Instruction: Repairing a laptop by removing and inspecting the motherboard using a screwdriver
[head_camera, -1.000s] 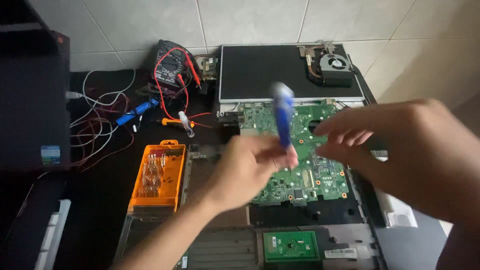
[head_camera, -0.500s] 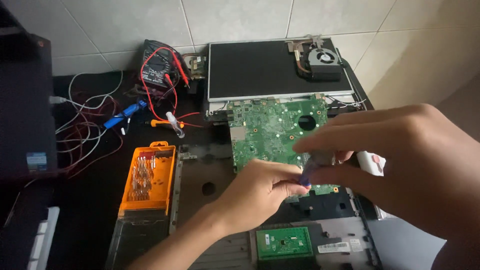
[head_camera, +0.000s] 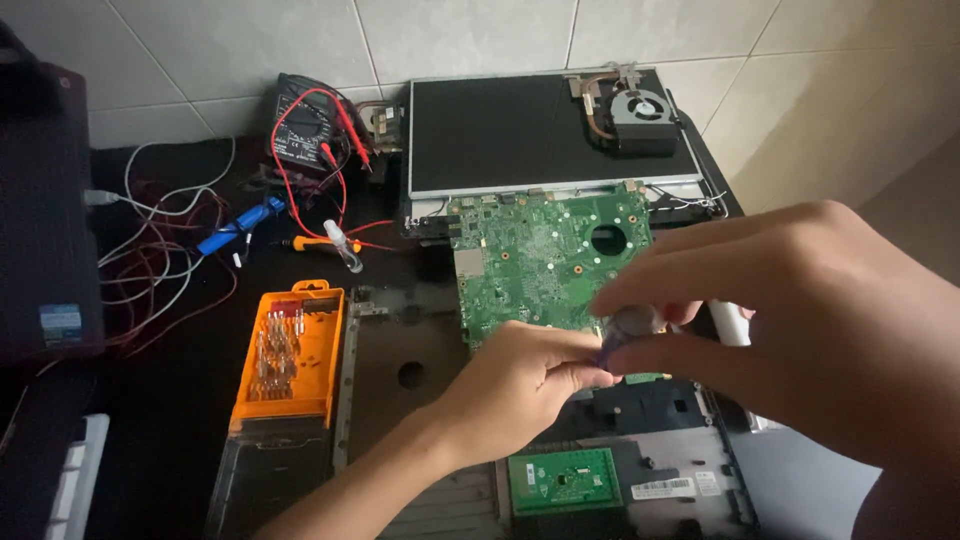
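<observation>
At the six o'clock edge the left hand (head_camera: 520, 385) and right hand (head_camera: 790, 330) meet, fingers pinched shut on a small blue-tipped tool (head_camera: 615, 345) (mostly hidden), just over the near edge of the green motherboard (head_camera: 545, 260). Judging by this, they are adjusting the tool; next comes steady aiming. At twelve o'clock lies the cooling fan (head_camera: 635, 110).

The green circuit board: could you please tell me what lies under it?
The green circuit board rests on an opened grey laptop base. Both hands cover its lower right part.
</observation>
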